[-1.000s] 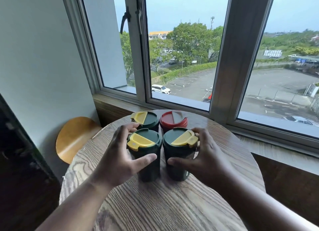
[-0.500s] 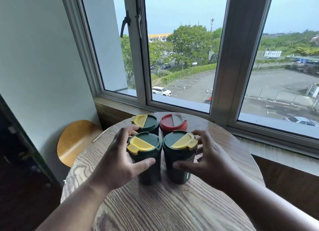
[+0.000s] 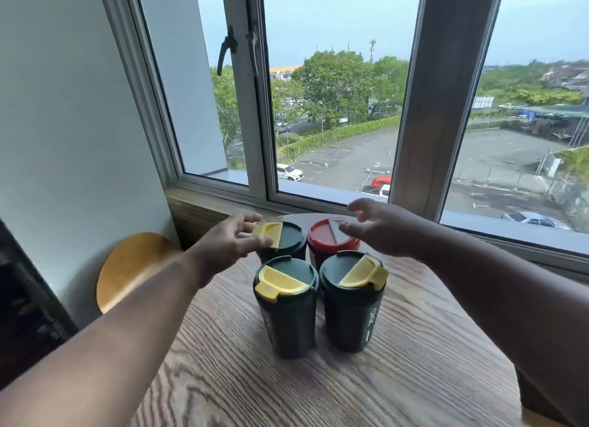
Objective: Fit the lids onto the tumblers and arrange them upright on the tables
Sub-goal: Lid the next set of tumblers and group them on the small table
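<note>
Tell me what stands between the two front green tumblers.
Nothing: in the head view a narrow bare gap separates the left front tumbler from the right front tumbler.

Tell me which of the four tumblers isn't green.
The back right tumbler, under the right hand, is red with a red lid and grey flap. The other three are dark green with yellow flaps.

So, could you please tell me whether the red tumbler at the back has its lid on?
Lid on. The red tumbler stands upright on the table, a red lid covering its top.
</note>
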`<state>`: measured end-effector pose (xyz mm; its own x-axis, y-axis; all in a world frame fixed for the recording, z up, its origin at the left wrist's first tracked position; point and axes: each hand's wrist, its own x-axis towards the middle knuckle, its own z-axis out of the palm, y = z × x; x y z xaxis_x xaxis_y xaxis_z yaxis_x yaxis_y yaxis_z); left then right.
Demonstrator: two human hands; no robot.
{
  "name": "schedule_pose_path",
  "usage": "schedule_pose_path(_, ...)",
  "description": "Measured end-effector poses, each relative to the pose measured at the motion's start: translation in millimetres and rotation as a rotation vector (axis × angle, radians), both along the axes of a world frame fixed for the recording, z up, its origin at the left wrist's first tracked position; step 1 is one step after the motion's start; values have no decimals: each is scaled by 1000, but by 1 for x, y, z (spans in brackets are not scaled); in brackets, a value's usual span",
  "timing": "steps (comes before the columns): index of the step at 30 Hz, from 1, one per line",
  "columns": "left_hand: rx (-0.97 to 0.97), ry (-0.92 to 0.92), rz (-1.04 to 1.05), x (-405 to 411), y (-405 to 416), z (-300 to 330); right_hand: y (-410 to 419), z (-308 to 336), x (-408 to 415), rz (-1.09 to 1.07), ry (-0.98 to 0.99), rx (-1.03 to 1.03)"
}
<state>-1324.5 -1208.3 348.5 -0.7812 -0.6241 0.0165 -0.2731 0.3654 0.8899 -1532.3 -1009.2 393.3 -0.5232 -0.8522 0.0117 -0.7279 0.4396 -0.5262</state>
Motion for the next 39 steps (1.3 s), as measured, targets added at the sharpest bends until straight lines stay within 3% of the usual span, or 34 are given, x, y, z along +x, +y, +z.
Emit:
schedule_pose_path(8,121,96,-200,-4,-25,-16,-18,-4,2,-206,-216,23)
schedule_pose_path(17,197,123,-400,-14,-45,-20,-25,-4,18,-316,-191,-75)
schedule_pose_path(25,246,150,-526,-24,-57,-23,-30,-11,10,-279,-173,-127)
schedule_pose_path(39,291,250,-569,-30,-59,-34,-37,-26,-3,-279,-111,-161)
